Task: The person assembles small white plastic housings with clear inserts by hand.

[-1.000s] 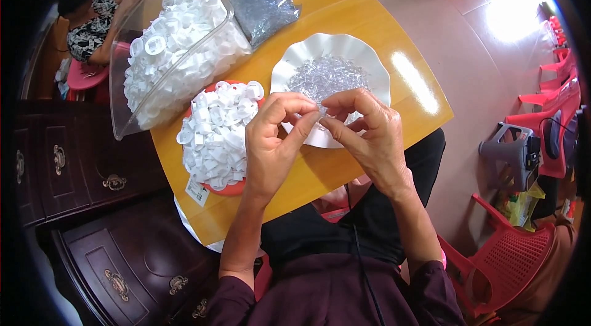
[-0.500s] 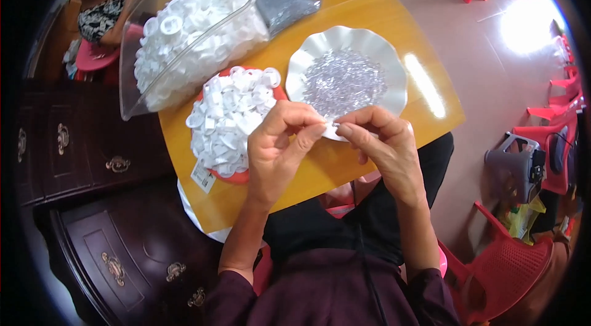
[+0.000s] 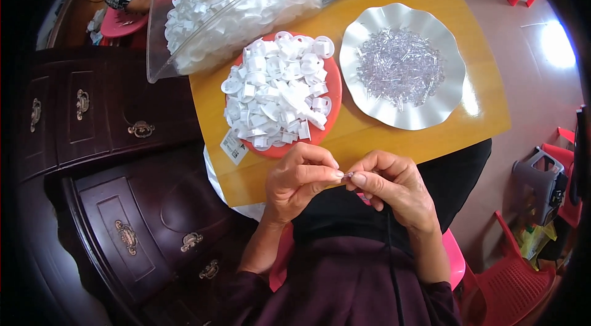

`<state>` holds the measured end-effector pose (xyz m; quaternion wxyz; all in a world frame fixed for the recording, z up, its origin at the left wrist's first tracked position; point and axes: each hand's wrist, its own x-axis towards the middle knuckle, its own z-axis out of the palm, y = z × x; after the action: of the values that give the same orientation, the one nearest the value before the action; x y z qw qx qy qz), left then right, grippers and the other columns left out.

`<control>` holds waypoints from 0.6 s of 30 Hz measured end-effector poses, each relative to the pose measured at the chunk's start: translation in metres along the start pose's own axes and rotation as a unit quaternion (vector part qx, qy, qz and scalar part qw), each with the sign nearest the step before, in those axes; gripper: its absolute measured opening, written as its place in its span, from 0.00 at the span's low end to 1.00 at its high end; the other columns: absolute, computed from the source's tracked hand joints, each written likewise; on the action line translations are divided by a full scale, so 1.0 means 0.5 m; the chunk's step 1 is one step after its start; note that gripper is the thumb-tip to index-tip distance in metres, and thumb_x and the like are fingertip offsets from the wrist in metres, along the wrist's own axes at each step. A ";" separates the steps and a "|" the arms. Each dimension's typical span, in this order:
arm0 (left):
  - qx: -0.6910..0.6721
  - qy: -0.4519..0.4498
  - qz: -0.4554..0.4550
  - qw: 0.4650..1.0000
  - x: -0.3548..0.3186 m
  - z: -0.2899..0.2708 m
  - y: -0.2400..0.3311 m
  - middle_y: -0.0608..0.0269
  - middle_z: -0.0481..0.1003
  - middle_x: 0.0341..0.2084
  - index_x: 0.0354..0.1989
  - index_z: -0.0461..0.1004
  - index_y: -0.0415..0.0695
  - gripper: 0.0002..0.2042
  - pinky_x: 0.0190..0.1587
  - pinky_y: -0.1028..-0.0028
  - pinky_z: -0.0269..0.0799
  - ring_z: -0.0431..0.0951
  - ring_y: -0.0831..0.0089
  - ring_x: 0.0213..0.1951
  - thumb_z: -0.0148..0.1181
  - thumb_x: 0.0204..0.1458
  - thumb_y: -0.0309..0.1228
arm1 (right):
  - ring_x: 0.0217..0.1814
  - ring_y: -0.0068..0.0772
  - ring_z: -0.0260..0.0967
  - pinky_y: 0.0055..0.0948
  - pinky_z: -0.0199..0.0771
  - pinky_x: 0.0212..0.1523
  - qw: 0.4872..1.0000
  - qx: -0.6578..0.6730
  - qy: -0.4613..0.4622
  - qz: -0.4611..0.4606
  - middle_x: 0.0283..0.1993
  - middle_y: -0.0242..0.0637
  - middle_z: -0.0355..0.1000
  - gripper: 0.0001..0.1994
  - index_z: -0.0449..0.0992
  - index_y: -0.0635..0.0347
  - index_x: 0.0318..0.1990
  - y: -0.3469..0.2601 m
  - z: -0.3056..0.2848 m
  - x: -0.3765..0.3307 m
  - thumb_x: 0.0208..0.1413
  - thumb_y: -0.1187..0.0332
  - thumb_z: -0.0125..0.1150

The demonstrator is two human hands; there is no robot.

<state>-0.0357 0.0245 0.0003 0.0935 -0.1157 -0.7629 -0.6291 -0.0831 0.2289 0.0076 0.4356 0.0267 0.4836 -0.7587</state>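
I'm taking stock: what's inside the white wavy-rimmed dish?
The white wavy-rimmed dish holds many small clear rod-like pieces, spread over its middle. Whatever lies beneath their top layer is covered.

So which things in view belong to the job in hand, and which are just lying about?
Part of the job, it seems:
small piece pinched between left hand and right hand
clear slivers in wavy white plate
white plastic pieces on red plate
clear bin of similar pieces

Just lying about, probably:
dark drawer cabinet
grey plastic item
red chair
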 end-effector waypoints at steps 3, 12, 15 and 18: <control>0.015 -0.016 0.000 1.000 -0.005 -0.009 0.002 0.61 0.75 0.35 0.40 0.80 0.44 0.08 0.33 0.77 0.71 0.75 0.74 0.34 0.66 0.52 0.22 | 0.28 0.11 0.63 0.13 0.64 0.24 1.000 0.017 -0.012 0.011 0.33 0.27 0.75 0.10 0.80 0.63 0.40 0.008 0.001 0.008 0.61 0.64 0.64; 0.161 -0.026 0.021 0.986 0.009 -0.008 0.017 0.65 0.75 0.40 0.41 0.81 0.48 0.10 0.38 0.73 0.69 0.71 0.71 0.37 0.69 0.49 0.27 | 0.26 0.11 0.61 0.14 0.61 0.22 0.996 0.089 -0.017 0.022 0.33 0.27 0.74 0.09 0.79 0.62 0.39 0.027 -0.011 0.012 0.61 0.65 0.65; 0.292 0.002 0.043 0.955 0.025 -0.010 0.014 0.67 0.73 0.43 0.47 0.80 0.49 0.18 0.43 0.68 0.67 0.69 0.67 0.41 0.73 0.46 0.33 | 0.24 0.10 0.60 0.13 0.60 0.22 0.994 0.100 -0.007 -0.044 0.30 0.25 0.73 0.08 0.78 0.62 0.39 0.033 -0.013 0.008 0.61 0.66 0.64; 0.471 0.064 0.025 0.880 0.048 -0.002 0.006 0.66 0.70 0.44 0.51 0.78 0.49 0.25 0.44 0.66 0.66 0.67 0.64 0.41 0.75 0.41 0.33 | 0.22 0.09 0.59 0.12 0.59 0.22 0.994 0.055 0.047 -0.080 0.28 0.24 0.71 0.07 0.78 0.62 0.40 0.033 -0.005 0.007 0.62 0.68 0.64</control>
<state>-0.0575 0.0253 0.0102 0.2012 -0.0361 -0.9584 -0.1993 -0.0749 0.2259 -0.0067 0.3482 0.0473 0.4615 -0.8146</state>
